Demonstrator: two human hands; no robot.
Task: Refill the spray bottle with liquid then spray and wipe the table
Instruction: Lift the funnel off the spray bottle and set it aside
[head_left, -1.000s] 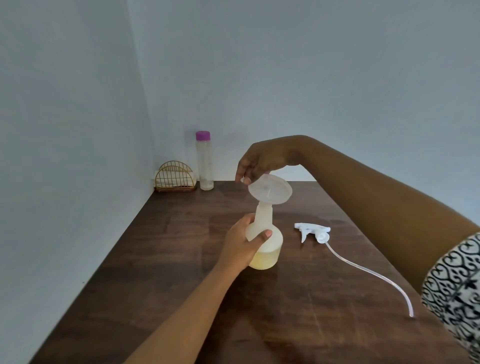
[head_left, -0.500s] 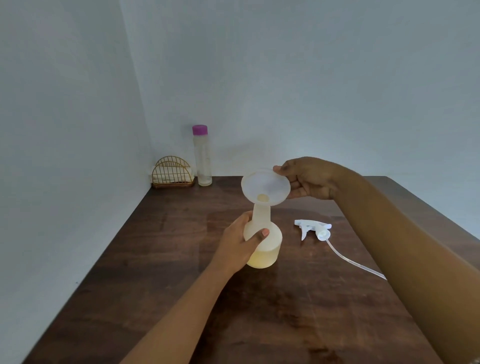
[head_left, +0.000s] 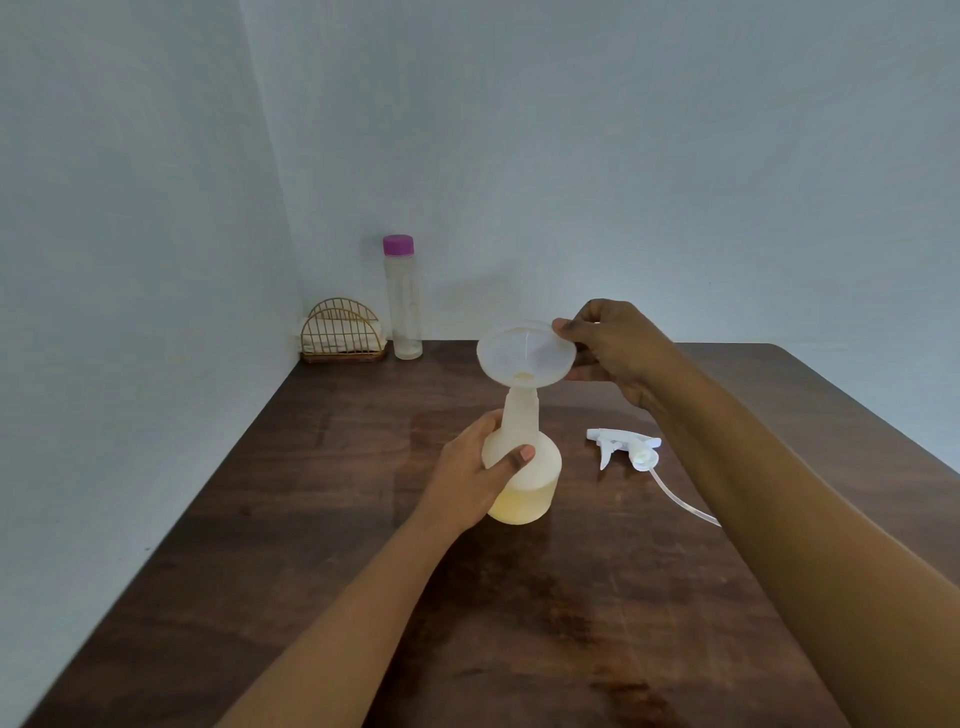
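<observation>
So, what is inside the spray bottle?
Pale yellow liquid fills the lower part of the spray bottle. A funnel stands in its neck. The left hand grips the bottle and covers its left side, so the liquid there is hidden.

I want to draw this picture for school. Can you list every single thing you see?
spray bottle: one, cloudy white with yellowish liquid at the bottom, standing mid-table
funnel: one, cloudy white, in the spray bottle's neck
spray head: one, white with a clear tube, lying right of the spray bottle
tall bottle: one, clear with a purple cap, at the back wall
wire holder: one, gold, something white inside, back left corner
table: one, dark brown wood
left hand: one, grips the spray bottle
right hand: one, pinches the funnel's rim
</observation>
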